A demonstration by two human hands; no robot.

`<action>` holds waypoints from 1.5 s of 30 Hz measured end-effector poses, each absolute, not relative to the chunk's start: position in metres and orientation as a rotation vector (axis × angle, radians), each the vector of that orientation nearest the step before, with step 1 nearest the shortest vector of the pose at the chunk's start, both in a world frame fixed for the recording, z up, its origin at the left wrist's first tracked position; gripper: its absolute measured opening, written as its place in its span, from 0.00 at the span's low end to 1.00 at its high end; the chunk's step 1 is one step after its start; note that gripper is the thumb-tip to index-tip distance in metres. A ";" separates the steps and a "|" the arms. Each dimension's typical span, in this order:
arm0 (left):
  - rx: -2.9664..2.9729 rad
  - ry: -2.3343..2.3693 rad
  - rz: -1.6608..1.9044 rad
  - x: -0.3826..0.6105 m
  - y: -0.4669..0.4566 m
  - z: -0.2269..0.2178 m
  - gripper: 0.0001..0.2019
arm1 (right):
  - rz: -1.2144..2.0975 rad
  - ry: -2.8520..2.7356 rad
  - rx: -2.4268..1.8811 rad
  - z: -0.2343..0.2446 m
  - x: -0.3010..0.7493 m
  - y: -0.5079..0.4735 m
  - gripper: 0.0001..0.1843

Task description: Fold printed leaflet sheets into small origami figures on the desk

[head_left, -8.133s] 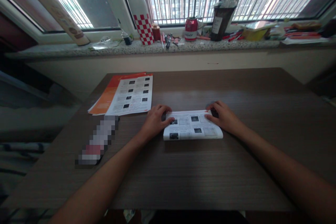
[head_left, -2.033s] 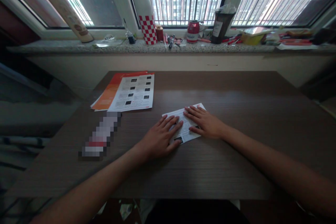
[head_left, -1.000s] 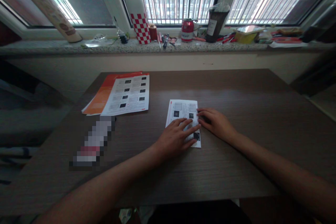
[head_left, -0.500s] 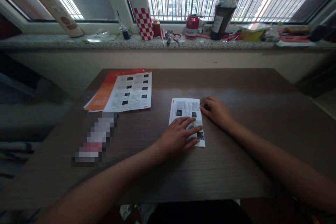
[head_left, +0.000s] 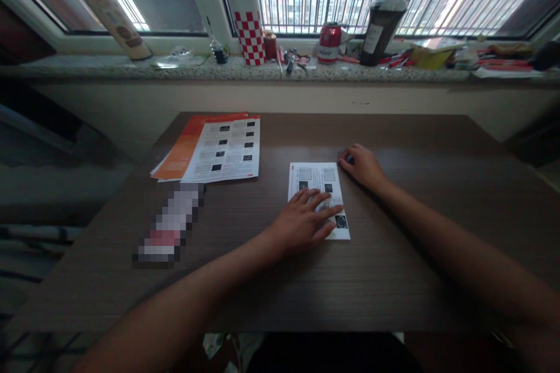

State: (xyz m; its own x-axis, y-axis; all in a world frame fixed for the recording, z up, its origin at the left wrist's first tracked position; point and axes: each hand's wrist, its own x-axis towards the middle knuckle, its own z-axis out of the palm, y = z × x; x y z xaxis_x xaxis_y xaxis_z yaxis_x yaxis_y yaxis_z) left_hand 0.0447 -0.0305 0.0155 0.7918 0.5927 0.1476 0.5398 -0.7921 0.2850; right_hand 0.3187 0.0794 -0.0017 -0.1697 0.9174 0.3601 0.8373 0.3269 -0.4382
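Observation:
A folded printed sheet (head_left: 315,178) lies near the middle of the brown table (head_left: 420,145), its long side pointing away from me. My left hand (head_left: 304,221) lies flat on its near half, fingers spread, pinning it down. My right hand (head_left: 363,166) rests at the sheet's far right corner with fingers curled, fingertips against the fold edge. Nothing shows inside that hand.
A stack of printed and orange leaflets (head_left: 219,148) lies at the far left of the table. A blurred oblong object (head_left: 170,228) lies near it. The windowsill holds a checkered bottle (head_left: 249,23), a red can (head_left: 329,42), a dark cup (head_left: 377,32), pens and clutter.
Since eight seconds ago the sheet has been folded narrower and turned lengthwise. In the last second my right hand slid along the right edge to the far corner. My left hand stayed pressing.

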 end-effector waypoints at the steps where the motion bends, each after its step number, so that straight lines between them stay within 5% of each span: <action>1: 2.754 0.899 0.345 0.044 -0.028 0.015 0.23 | 0.190 -2.018 -1.538 -0.002 0.320 0.079 0.06; 45: 2.646 0.978 0.463 0.038 -0.009 0.009 0.27 | 0.556 -2.394 -1.231 0.007 0.318 -0.013 0.06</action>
State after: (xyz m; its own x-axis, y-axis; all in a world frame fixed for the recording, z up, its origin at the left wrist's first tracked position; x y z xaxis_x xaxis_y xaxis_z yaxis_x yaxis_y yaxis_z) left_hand 0.0384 -0.0088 0.0089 0.7191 0.6659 0.1985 0.5754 -0.7308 0.3672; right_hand 0.3177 -0.0126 0.0072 -0.5380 0.8279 0.1589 0.6729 0.5353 -0.5106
